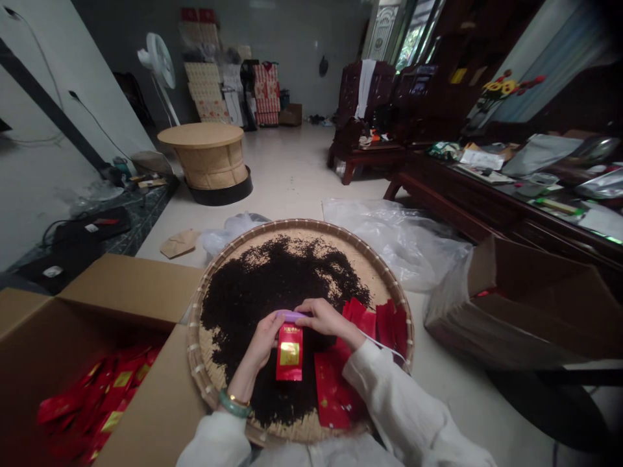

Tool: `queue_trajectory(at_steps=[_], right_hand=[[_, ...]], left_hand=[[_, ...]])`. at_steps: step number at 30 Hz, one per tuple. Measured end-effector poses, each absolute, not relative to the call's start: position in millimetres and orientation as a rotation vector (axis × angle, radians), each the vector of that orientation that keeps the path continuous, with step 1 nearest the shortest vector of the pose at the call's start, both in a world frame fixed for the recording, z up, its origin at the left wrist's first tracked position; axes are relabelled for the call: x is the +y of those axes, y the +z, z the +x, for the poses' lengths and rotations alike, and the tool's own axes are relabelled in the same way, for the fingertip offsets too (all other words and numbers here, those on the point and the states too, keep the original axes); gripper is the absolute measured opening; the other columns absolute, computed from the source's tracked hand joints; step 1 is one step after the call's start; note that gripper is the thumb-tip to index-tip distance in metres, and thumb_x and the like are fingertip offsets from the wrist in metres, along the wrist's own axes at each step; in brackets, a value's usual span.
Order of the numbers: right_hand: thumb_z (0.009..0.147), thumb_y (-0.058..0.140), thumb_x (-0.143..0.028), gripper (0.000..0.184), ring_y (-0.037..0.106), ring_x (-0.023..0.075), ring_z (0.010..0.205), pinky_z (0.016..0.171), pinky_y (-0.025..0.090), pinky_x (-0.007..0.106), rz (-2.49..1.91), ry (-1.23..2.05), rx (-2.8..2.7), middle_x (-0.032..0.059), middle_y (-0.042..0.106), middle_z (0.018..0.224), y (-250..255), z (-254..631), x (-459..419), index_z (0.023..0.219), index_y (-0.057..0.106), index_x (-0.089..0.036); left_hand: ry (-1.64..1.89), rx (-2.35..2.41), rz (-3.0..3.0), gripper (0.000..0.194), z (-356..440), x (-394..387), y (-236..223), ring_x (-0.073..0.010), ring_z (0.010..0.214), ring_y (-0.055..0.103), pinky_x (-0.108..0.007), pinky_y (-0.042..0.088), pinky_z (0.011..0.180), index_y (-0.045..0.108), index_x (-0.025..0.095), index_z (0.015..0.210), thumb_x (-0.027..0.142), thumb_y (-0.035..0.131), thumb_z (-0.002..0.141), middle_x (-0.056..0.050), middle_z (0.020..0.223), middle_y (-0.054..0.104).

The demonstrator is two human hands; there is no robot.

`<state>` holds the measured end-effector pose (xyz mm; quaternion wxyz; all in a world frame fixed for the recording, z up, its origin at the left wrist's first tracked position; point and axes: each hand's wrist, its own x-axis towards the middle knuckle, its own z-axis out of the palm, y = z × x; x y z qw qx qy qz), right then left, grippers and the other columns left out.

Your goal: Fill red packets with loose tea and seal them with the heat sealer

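Over a round bamboo tray (197, 363) of dark loose tea leaves (257, 279), a small red packet (291, 357) with a gold label hangs upright. Across its top edge lies a purple handheld bag sealer (291, 316), with a white cord running off to the right. My left hand (263, 340) is closed at the packet's upper left corner and one end of the sealer. My right hand (324, 318) is closed on the sealer's other end; its fingertips are partly hidden. Beneath my right forearm, flat red packets (331, 389) lie on the tray.
At left, an open cardboard box (136, 285) contains many red packets (111, 389). Another open box (530, 292) stands at right, near clear plastic sheeting (389, 240). Behind are a round wood-topped drum (209, 155), a white fan (159, 61) and a cluttered dark table (438, 188).
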<state>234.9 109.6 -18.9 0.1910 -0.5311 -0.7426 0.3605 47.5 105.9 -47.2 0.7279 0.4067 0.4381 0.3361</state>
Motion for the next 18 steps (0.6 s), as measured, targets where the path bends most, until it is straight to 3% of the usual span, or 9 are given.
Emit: queue_trajectory(at_steps=[18], right_hand=[[0.083, 0.062, -0.032, 0.026, 0.062, 0.0183, 0.085, 0.073, 0.041, 0.023, -1.491, 0.989, -2.1, 0.0043, 0.069, 0.094, -18.5, 234.5, 110.7, 0.104, 0.071, -0.02]], left_hand=[[0.766, 0.971, 0.86, 0.054, 49.0, 106.4, -47.0, -0.0158, 0.07, 0.061, -0.023, 0.044, 0.06, 0.064, 0.013, 0.101, 0.054, 0.071, 0.067, -0.006, 0.088, 0.068]])
